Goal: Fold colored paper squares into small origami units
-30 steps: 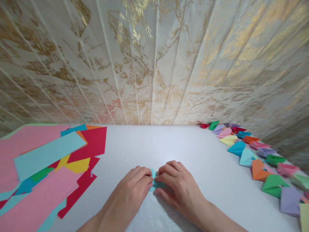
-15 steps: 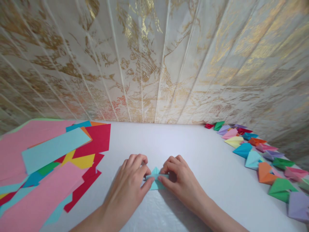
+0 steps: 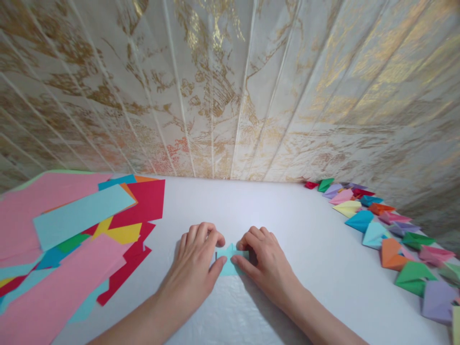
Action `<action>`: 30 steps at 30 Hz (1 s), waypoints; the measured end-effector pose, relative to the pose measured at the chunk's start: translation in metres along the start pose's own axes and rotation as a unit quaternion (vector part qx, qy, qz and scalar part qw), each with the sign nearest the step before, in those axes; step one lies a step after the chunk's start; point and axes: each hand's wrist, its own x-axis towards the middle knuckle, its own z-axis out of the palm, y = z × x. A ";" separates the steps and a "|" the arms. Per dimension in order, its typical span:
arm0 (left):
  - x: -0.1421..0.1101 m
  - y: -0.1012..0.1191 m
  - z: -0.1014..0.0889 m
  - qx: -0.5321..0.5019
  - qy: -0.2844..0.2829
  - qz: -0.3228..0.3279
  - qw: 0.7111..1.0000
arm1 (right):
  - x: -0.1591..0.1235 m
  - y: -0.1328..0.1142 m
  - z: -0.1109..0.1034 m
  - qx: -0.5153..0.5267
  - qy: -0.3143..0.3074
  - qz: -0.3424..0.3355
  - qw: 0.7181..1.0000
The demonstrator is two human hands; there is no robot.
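Observation:
A small light-blue piece of folded paper [image 3: 230, 268] lies on the white table between my two hands, a little point of it sticking up at its far edge. My left hand [image 3: 199, 258] has its thumb on the paper's left part and its curled fingers at the far left corner. From the other side my right hand [image 3: 262, 258] pinches the right part, thumb on top near the middle and index finger at the far edge. The tips of the other fingers are partly hidden.
Coloured paper sheets lie heaped on the left, with a pink strip [image 3: 72, 287], a light-blue strip [image 3: 84, 215] and a red sheet [image 3: 143, 203] among them. Several folded paper pieces, such as a green one [image 3: 415, 278], line the right edge. A gold-patterned curtain [image 3: 223, 96] hangs behind the white table [image 3: 287, 211].
The raised fold across the light-blue paper now lies flatter, and more of its surface shows. My fingers have shifted slightly along it. The view has tilted a little.

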 end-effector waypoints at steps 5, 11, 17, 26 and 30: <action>-0.002 -0.009 -0.003 -0.010 -0.012 -0.001 1.000 | -0.003 0.011 -0.008 0.078 -0.021 -0.021 0.997; -0.001 -0.008 -0.001 -0.023 -0.062 0.129 0.989 | -0.007 0.025 -0.016 0.128 -0.048 -0.052 0.989; -0.002 0.006 -0.010 -0.041 -0.045 0.113 0.992 | -0.009 0.016 -0.015 0.165 -0.044 -0.029 0.985; 0.001 0.015 -0.019 -0.268 -0.017 0.062 0.961 | -0.019 0.001 -0.002 0.240 0.060 -0.138 0.959; 0.001 0.008 -0.013 -0.196 0.007 0.020 0.980 | -0.015 0.013 -0.004 0.061 0.086 -0.218 0.970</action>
